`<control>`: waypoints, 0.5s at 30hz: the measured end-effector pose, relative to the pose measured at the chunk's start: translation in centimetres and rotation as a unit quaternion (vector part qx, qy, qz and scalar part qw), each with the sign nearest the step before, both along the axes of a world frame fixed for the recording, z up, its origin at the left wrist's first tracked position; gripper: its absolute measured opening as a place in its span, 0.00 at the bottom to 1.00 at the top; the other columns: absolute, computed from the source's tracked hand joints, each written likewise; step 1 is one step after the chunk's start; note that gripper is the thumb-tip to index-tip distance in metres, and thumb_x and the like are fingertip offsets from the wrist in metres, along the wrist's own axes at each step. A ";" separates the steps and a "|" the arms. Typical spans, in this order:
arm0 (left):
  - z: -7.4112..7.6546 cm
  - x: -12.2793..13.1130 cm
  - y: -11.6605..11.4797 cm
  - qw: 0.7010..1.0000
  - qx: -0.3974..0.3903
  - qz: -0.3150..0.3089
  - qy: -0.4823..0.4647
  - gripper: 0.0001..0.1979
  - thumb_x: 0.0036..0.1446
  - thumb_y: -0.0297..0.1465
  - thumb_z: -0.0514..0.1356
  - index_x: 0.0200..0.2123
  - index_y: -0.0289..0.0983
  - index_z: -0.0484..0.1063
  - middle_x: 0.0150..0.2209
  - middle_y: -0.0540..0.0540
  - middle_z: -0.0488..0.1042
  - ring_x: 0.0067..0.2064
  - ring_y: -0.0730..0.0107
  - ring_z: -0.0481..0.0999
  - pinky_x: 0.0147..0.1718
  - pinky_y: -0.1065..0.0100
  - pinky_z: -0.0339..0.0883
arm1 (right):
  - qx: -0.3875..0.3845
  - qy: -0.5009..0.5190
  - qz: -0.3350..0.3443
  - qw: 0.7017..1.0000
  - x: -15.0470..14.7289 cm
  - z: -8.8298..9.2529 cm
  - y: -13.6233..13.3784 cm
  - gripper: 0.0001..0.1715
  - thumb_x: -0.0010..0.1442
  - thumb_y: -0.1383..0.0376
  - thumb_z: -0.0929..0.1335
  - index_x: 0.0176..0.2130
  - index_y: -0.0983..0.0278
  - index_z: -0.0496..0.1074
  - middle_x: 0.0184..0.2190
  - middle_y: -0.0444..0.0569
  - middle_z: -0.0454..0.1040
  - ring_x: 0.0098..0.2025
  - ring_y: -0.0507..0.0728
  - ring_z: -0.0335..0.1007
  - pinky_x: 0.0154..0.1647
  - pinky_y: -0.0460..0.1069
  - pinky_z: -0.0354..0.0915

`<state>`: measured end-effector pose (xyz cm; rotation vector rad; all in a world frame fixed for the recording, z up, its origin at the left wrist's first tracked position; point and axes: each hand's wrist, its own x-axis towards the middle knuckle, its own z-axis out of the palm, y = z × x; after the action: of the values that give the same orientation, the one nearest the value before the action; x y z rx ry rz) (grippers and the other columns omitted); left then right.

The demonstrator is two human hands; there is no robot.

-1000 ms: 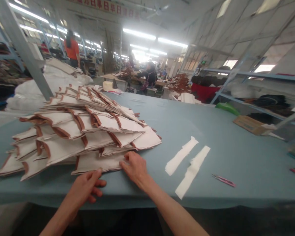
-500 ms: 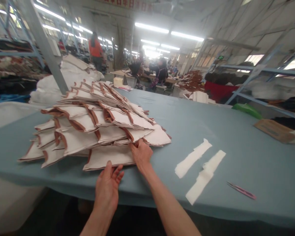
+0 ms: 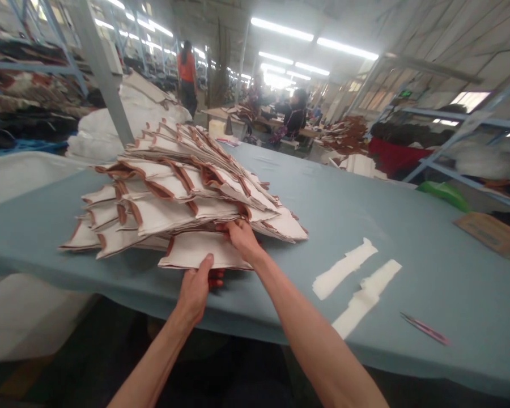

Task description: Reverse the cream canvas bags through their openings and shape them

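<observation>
A large heap of cream fabric pieces with brown edging point(image 3: 161, 215) lies on the table's left side. At its front, one cream piece with brown trim point(image 3: 204, 250) juts out toward me. My left hand point(image 3: 198, 289) pinches this piece's near edge, thumb on top and fingers underneath. Over its right end, my right hand point(image 3: 240, 238) reaches in below the overhanging pieces. The right fingers are bent and partly hidden by the heap, so what they grip, if anything, is unclear.
Two white strips point(image 3: 346, 269) and pink-handled thread snips point(image 3: 425, 328) lie on the blue-green table point(image 3: 289, 300). A brown cardboard piece point(image 3: 491, 232) and green bag point(image 3: 444, 194) are at the right edge. A person in orange point(image 3: 187, 71) stands far back; a metal post point(image 3: 104, 73) rises behind the heap.
My left hand has moved from beside the front piece onto its edge and closed. That piece now sticks out farther from the heap. My right hand has slid deeper under the upper pieces.
</observation>
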<state>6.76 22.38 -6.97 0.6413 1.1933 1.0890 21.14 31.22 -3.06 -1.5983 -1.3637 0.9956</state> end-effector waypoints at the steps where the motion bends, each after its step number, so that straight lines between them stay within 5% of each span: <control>1: -0.2 -0.4 -0.3 1.000 0.014 -0.007 0.003 0.12 0.77 0.39 0.68 0.44 0.35 0.80 0.38 0.50 0.81 0.33 0.70 0.81 0.32 0.67 0.79 | -0.013 0.045 0.000 0.999 0.0 0.2 0.3 0.20 0.79 0.53 0.73 0.59 0.65 0.79 0.54 0.53 0.83 0.50 0.61 0.84 0.52 0.59 0.82; 5: -0.3 -2.4 -1.1 0.996 0.078 -0.025 0.019 0.17 0.73 0.45 0.70 0.43 0.35 0.81 0.39 0.47 0.85 0.37 0.65 0.85 0.39 0.61 0.83 | -0.054 0.197 0.000 0.979 -0.3 1.1 1.0 0.18 0.79 0.54 0.74 0.57 0.65 0.79 0.54 0.53 0.83 0.49 0.60 0.84 0.51 0.58 0.83; 9: 0.5 -4.4 -2.2 0.990 0.109 -0.051 0.076 0.25 0.53 0.55 0.78 0.36 0.39 0.83 0.35 0.41 0.88 0.53 0.41 0.88 0.57 0.52 0.83 | -0.066 0.299 0.006 0.952 -1.0 1.7 1.7 0.16 0.79 0.56 0.74 0.55 0.66 0.79 0.51 0.52 0.83 0.46 0.58 0.84 0.47 0.55 0.83; 12: 0.5 -5.4 -5.6 0.982 0.104 -0.085 0.133 0.26 0.43 0.48 0.83 0.42 0.43 0.87 0.39 0.40 0.91 0.62 0.33 0.85 0.66 0.47 0.80 | -0.070 0.333 0.012 0.940 -1.6 2.0 2.2 0.15 0.79 0.56 0.74 0.54 0.66 0.79 0.49 0.50 0.83 0.44 0.57 0.83 0.44 0.54 0.83; 15: -0.8 -5.5 -11.0 0.966 0.121 -0.155 0.170 0.30 0.39 0.43 0.85 0.48 0.49 0.89 0.49 0.39 0.92 0.63 0.35 0.86 0.61 0.46 0.85 | -0.084 0.315 0.017 0.945 -2.0 2.4 2.0 0.15 0.79 0.56 0.74 0.54 0.66 0.79 0.48 0.50 0.82 0.43 0.57 0.83 0.43 0.53 0.82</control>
<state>1.29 11.36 -7.75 1.2018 1.2049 0.8852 19.11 33.23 -0.70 -1.2092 -0.8799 1.5158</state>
